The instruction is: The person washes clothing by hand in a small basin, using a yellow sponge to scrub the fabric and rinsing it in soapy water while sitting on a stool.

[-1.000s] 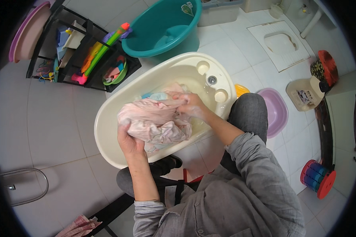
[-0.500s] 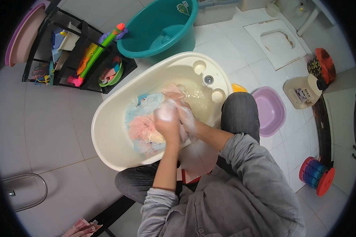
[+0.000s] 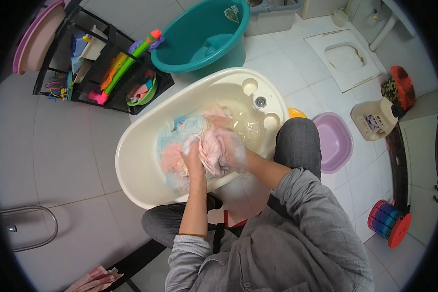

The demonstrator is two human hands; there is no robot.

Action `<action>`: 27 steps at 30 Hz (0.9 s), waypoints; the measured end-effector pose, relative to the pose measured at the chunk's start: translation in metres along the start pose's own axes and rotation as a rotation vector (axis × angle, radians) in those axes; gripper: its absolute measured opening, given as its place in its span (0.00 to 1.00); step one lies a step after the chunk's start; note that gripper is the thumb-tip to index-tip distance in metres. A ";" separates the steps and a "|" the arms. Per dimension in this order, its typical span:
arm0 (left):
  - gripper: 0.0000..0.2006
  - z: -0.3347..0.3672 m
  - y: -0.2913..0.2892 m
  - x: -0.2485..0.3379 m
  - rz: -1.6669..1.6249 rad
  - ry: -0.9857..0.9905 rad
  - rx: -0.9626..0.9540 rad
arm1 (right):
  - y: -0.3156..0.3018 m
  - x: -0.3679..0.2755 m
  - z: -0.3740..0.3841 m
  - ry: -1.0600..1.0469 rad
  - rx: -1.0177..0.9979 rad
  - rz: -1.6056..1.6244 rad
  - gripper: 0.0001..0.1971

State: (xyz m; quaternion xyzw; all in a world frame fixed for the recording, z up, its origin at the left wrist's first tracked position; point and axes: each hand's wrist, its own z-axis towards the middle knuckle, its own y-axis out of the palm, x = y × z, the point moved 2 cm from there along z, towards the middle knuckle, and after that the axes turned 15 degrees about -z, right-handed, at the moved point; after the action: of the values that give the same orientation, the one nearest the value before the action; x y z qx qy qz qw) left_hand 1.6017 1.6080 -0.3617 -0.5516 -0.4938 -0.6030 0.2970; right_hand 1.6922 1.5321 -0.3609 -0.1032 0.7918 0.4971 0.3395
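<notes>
A wet pink garment (image 3: 212, 152), bunched and streaked with suds, is between my two hands above the near rim of a cream baby bathtub (image 3: 133, 160). My left hand (image 3: 192, 150) grips its left side, foam over the fingers. On the other side my right hand (image 3: 235, 150) is closed on it, smeared by motion. Under and beside my hands lies a soaked heap of light blue cloth (image 3: 191, 127) and peach-pink cloth (image 3: 172, 159). Cloudy water (image 3: 247, 124) with bubbles fills the tub's right end. The lower part of the held garment hides some of the rim.
Behind the tub stands a large teal basin (image 3: 199, 63). A black rack (image 3: 85, 95) with toys is at the far left. Right of my knee are a purple basin (image 3: 334, 143), a beige jug (image 3: 374, 119) and a squat toilet (image 3: 344, 56). A red-ended spool (image 3: 389, 224) stands lower right.
My hands were pressed together in thick foam; now they are farther apart, with the pink garment showing between them. The whole view has shifted slightly.
</notes>
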 end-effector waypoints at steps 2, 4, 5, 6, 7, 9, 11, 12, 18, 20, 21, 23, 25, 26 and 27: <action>0.12 0.002 -0.017 0.004 -0.501 -0.401 -0.060 | 0.011 -0.014 0.000 0.122 0.033 0.169 0.11; 0.12 -0.006 -0.013 0.019 -0.479 -0.391 -0.136 | 0.001 -0.006 0.011 0.043 0.056 0.201 0.08; 0.12 -0.015 -0.001 0.029 -0.319 -0.270 -0.172 | -0.012 0.004 0.022 -0.077 0.064 0.172 0.07; 0.12 -0.025 0.017 0.038 -0.165 -0.156 -0.213 | -0.038 0.022 0.037 -0.088 0.077 0.166 0.07; 0.13 -0.041 0.044 0.045 0.031 0.049 -0.321 | -0.075 0.037 0.050 -0.288 0.092 -0.073 0.08; 0.12 -0.065 0.064 0.027 0.289 0.391 -0.413 | -0.083 0.047 0.053 -0.464 0.072 -0.300 0.14; 0.10 -0.062 0.054 0.009 0.496 0.620 -0.471 | -0.054 0.047 0.033 -0.456 0.003 -0.372 0.13; 0.08 -0.051 0.046 0.005 0.485 0.525 -0.265 | -0.040 0.043 0.017 -0.449 -0.025 -0.418 0.13; 0.07 -0.023 0.040 0.009 0.470 0.293 -0.057 | -0.027 0.016 -0.007 -0.256 -0.093 -0.511 0.13; 0.06 -0.046 0.047 0.001 0.456 0.307 -0.141 | -0.028 0.015 -0.006 -0.485 -0.059 -0.759 0.12; 0.06 -0.061 0.058 0.004 0.650 0.579 -0.269 | -0.039 0.028 0.000 -0.301 -0.129 -0.327 0.11; 0.05 -0.046 0.040 0.006 0.528 0.343 -0.152 | -0.029 0.039 0.006 -0.092 0.012 -0.198 0.07; 0.05 -0.026 0.013 0.007 0.395 0.124 -0.021 | -0.009 0.021 -0.007 -0.072 -0.080 -0.459 0.06; 0.06 -0.017 0.005 0.007 0.182 0.031 -0.021 | -0.008 0.019 -0.004 -0.118 -0.079 -0.514 0.06; 0.08 -0.011 -0.001 0.006 -0.030 -0.062 -0.023 | -0.007 0.016 0.000 -0.164 -0.082 -0.574 0.08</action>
State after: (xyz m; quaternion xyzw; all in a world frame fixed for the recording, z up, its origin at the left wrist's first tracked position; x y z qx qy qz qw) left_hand 1.5951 1.5990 -0.3554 -0.5659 -0.5042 -0.5955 0.2661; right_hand 1.6834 1.5314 -0.3757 -0.2959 0.6794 0.4192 0.5245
